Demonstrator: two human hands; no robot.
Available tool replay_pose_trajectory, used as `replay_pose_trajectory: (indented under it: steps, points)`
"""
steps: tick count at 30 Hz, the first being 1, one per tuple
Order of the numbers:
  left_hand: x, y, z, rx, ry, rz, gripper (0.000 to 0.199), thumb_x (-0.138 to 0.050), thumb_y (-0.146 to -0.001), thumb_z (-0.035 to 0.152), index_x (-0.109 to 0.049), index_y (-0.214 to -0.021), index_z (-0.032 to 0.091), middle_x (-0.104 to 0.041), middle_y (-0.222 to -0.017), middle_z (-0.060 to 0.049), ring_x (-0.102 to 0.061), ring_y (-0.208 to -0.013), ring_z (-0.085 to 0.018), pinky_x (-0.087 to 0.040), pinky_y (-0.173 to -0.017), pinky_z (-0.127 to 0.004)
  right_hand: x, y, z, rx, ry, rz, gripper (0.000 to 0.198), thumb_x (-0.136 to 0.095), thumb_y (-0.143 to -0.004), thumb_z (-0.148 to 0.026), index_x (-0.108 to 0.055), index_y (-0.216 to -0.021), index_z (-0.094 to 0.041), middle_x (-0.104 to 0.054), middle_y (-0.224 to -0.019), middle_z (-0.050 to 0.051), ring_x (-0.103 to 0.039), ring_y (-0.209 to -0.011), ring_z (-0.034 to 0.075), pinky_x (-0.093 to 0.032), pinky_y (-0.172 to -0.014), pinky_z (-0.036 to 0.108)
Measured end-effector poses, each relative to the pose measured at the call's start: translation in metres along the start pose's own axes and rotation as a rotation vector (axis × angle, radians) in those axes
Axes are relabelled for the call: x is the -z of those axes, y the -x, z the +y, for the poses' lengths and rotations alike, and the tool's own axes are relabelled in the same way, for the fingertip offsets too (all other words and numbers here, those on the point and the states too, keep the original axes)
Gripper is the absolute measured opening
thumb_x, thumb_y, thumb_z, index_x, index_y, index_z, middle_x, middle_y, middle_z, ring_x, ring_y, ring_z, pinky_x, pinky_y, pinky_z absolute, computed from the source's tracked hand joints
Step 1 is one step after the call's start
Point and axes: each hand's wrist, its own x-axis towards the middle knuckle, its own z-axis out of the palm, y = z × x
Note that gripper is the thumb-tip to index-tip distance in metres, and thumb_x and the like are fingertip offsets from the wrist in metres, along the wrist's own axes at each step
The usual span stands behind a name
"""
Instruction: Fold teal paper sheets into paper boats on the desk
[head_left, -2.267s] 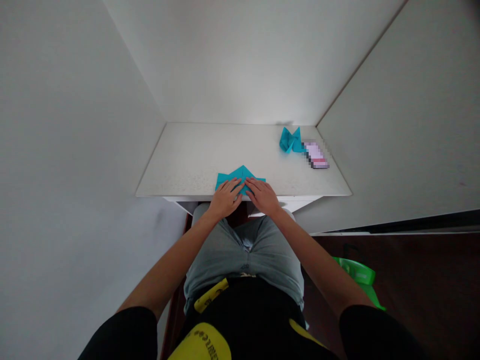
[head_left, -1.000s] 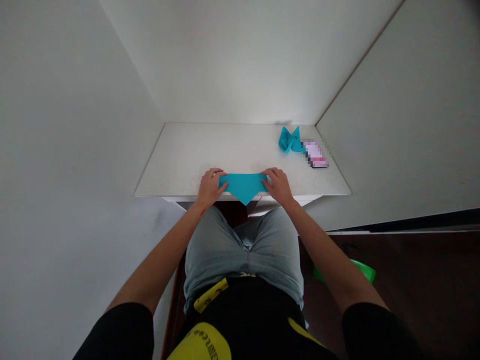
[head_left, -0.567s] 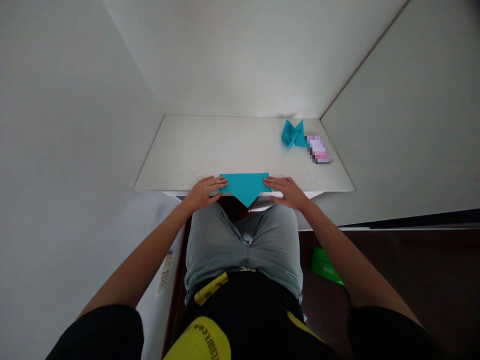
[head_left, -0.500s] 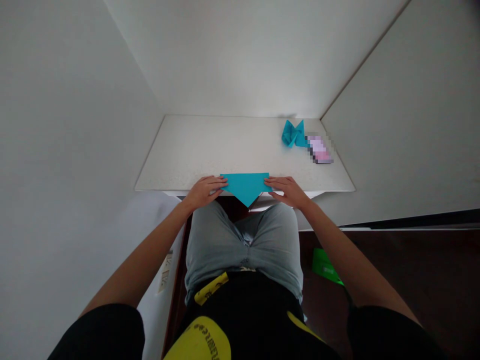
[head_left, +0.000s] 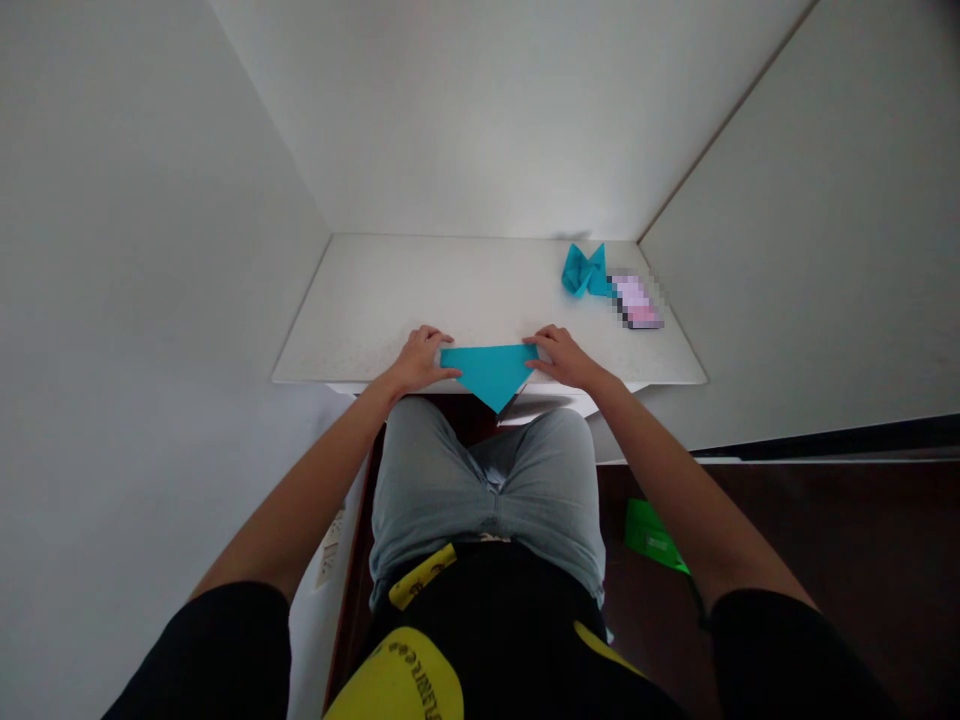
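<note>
A folded sheet of blue origami paper (head_left: 491, 373) lies at the front edge of the table, its long straight edge away from me and its point hanging over toward my lap. My left hand (head_left: 421, 358) holds its left end, thumb on the near side and fingers curved at the far edge. At the right end, my right hand (head_left: 561, 356) has its index finger by the top edge and its thumb lower down, gripping the paper between them. Whatever lies under the fingers is hidden.
A folded blue paper figure (head_left: 585, 271) stands at the back right of the white table (head_left: 390, 290). Beside it lies a pixelated pink-and-white phone-like object (head_left: 636, 300). Walls enclose the table on several sides. On the dark floor at right lies a green object (head_left: 651, 535).
Both hands have shifted slightly away from me, from lying flat on the paper's ends to curved fingers around its corners. The paper has hardly moved.
</note>
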Motion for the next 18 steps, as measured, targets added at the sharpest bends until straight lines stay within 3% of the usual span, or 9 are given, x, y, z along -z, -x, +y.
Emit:
replay_pose_trajectory:
  steps: [5, 11, 14, 18]
  points:
    - [-0.001, -0.02, -0.003, 0.121, -0.024, -0.066, 0.054, -0.098, -0.065, 0.047, -0.069, -0.103, 0.021, -0.065, -0.116, -0.011, -0.062, -0.113, -0.033, -0.053, -0.102, -0.048, -0.002, -0.018, 0.021, -0.012, 0.007, -0.012, 0.051, -0.071, -0.097, -0.046, -0.069, -0.144, -0.025, -0.062, -0.135, 0.017, -0.058, -0.124, 0.037, -0.046, -0.115, 0.058]
    - [-0.001, -0.019, 0.008, 0.172, 0.208, -0.079, 0.051, -0.09, -0.072, 0.037, -0.061, -0.112, 0.024, -0.068, -0.092, -0.001, -0.063, -0.081, -0.021, -0.053, -0.077, -0.036, 0.01, -0.024, 0.015, 0.015, -0.053, 0.007, 0.032, -0.074, -0.094, -0.04, -0.074, -0.121, -0.023, -0.068, -0.125, 0.014, -0.059, -0.119, 0.035, -0.047, -0.109, 0.054]
    - [-0.002, -0.009, 0.02, 0.058, 0.266, -0.046, 0.041, -0.08, -0.083, 0.028, -0.066, -0.121, 0.024, -0.07, -0.095, -0.002, -0.066, -0.087, -0.021, -0.054, -0.084, -0.036, 0.014, -0.018, 0.002, 0.049, -0.052, 0.042, 0.015, -0.07, -0.096, -0.034, -0.072, -0.106, -0.023, -0.071, -0.115, 0.011, -0.061, -0.109, 0.031, -0.048, -0.102, 0.048]
    - [-0.006, 0.008, 0.039, -0.087, 0.001, 0.028, 0.031, -0.063, -0.096, 0.017, -0.078, -0.121, 0.027, -0.073, -0.114, -0.01, -0.066, -0.111, -0.028, -0.051, -0.1, -0.045, 0.017, -0.004, -0.014, 0.056, 0.085, 0.061, 0.011, -0.066, -0.095, -0.022, -0.073, -0.102, -0.024, -0.074, -0.114, 0.011, -0.062, -0.106, 0.031, -0.046, -0.094, 0.045]
